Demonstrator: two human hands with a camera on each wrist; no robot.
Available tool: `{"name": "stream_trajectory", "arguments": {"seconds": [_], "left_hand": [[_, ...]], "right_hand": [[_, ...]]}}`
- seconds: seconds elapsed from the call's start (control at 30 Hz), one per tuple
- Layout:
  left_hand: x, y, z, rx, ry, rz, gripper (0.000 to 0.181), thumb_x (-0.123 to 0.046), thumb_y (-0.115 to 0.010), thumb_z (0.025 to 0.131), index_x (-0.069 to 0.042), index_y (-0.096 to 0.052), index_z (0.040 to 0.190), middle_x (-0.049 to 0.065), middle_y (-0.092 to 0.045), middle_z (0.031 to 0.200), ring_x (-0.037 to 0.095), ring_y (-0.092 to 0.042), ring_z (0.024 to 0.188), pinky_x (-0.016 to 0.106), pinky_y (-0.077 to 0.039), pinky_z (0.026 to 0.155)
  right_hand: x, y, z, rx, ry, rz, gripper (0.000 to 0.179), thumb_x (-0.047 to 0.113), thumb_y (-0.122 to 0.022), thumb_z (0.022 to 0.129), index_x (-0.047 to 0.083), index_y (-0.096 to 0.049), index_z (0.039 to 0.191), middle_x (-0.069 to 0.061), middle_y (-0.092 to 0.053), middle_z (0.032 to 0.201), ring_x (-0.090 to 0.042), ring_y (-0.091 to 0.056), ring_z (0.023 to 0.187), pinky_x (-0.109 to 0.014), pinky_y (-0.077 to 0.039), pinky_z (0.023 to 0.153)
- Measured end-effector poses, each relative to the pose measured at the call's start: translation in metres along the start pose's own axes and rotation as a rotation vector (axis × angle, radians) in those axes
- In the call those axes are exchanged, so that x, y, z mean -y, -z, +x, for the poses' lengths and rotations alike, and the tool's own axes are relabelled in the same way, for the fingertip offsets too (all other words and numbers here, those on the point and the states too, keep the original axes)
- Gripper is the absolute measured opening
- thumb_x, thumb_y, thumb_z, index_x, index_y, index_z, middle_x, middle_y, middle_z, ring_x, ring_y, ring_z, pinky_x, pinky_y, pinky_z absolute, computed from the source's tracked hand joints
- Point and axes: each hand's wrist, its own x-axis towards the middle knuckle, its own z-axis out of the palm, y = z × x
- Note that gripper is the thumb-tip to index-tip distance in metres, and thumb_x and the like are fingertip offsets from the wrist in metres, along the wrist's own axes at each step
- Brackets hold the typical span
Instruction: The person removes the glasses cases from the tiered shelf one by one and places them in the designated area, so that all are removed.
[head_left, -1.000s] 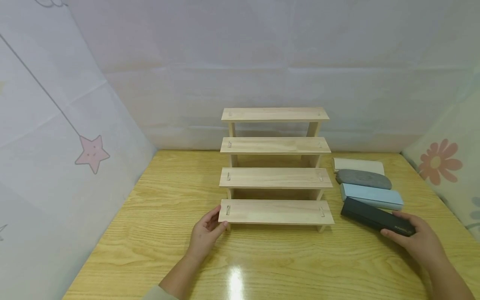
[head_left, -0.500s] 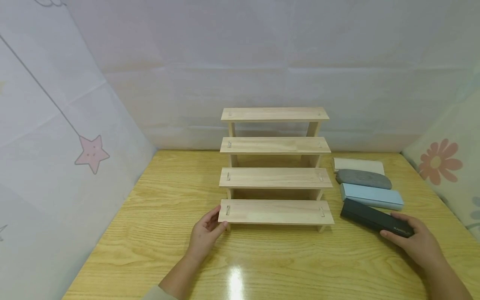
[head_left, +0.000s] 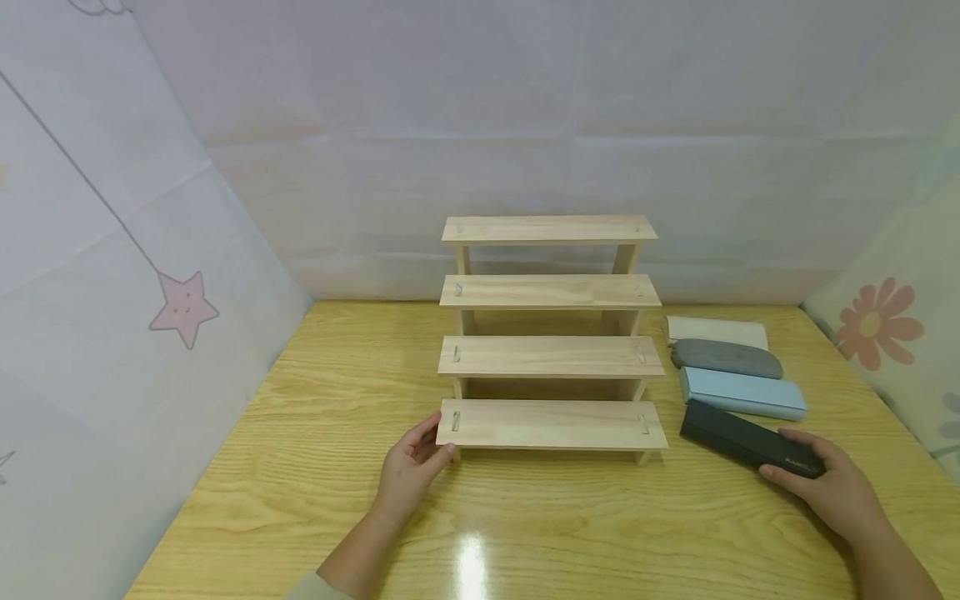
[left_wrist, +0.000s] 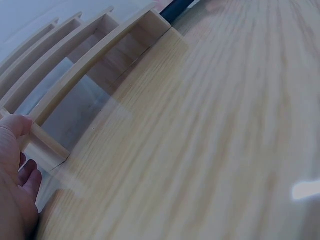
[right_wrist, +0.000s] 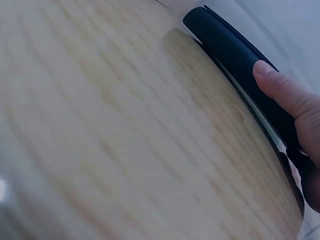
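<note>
A pale wooden tiered display stand [head_left: 551, 423] stands mid-table, its steps rising toward the back. At the left end of its lowest step, my left hand [head_left: 408, 471] holds the corner, thumb at the front and fingers along the side. In the left wrist view the thumb [left_wrist: 19, 124] lies against that corner. My right hand [head_left: 832, 487] grips the right end of a long black glasses case [head_left: 738, 435], which slants on or just above the table. The right wrist view shows the thumb [right_wrist: 275, 82] on the case's side; the other fingers are mostly hidden.
Behind the black case lie a light blue glasses case [head_left: 742, 392], a grey one [head_left: 727, 357] and a cream one [head_left: 716, 332], in a row right of the stand. The wood-grain table [head_left: 570, 533] meets printed cloth walls [head_left: 525, 100] at the back and sides.
The black case has shifted slightly toward me with my right hand, widening the gap to the light blue case. My left hand and the stand stay in place.
</note>
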Motion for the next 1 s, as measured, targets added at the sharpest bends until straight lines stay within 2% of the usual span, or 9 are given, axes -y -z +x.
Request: {"name": "stream_trajectory", "arguments": {"seconds": [0.27,0.47,0.6,0.8,1.0], "left_hand": [[-0.0010,0.0000,-0.0003,0.000,0.008,-0.002,0.058,-0.009,-0.070,0.090,-0.001,-0.047,0.142,0.019,-0.050,0.144,0.035,-0.051,0.131,0.018,-0.052,0.096],[-0.0007,-0.0004,0.0000,-0.004,0.007,-0.006,0.058,-0.008,-0.070,0.090,0.000,-0.047,0.142,0.020,-0.051,0.143,0.036,-0.051,0.131,0.017,-0.052,0.095],[-0.0010,-0.0008,-0.0006,-0.005,0.007,-0.005,0.057,-0.007,-0.070,0.090,0.000,-0.048,0.142,0.020,-0.051,0.143,0.036,-0.051,0.131,0.018,-0.052,0.095],[-0.0019,-0.0009,-0.0006,-0.002,0.011,-0.004,0.057,-0.009,-0.070,0.090,-0.001,-0.048,0.142,0.019,-0.050,0.143,0.035,-0.051,0.131,0.019,-0.052,0.096],[-0.0019,-0.0002,-0.0008,0.003,0.018,-0.014,0.057,-0.010,-0.070,0.090,-0.002,-0.048,0.142,0.019,-0.050,0.144,0.036,-0.051,0.131,0.020,-0.053,0.095]], "right_hand": [[-0.0034,-0.0017,0.0017,0.001,0.019,0.000,0.082,0.036,-0.074,0.088,-0.003,-0.034,0.148,-0.042,-0.027,0.148,-0.066,-0.026,0.128,-0.078,-0.023,0.098],[-0.0075,-0.0020,0.0022,-0.076,0.038,-0.005,0.085,0.033,-0.076,0.087,-0.007,-0.032,0.147,-0.044,-0.028,0.145,-0.066,-0.024,0.130,-0.078,-0.020,0.102],[-0.0092,-0.0002,0.0038,-0.119,-0.009,-0.016,0.091,0.037,-0.073,0.089,-0.010,-0.023,0.150,-0.045,-0.024,0.146,-0.066,-0.021,0.131,-0.077,-0.019,0.105],[-0.0075,0.0022,0.0068,-0.108,-0.138,-0.023,0.097,0.047,-0.066,0.092,-0.006,-0.014,0.153,-0.043,-0.016,0.151,-0.065,-0.017,0.133,-0.077,-0.019,0.105],[-0.0063,0.0025,0.0084,-0.106,-0.148,-0.031,0.095,0.049,-0.063,0.093,-0.002,-0.011,0.154,-0.041,-0.014,0.152,-0.065,-0.016,0.133,-0.077,-0.020,0.104]]}}
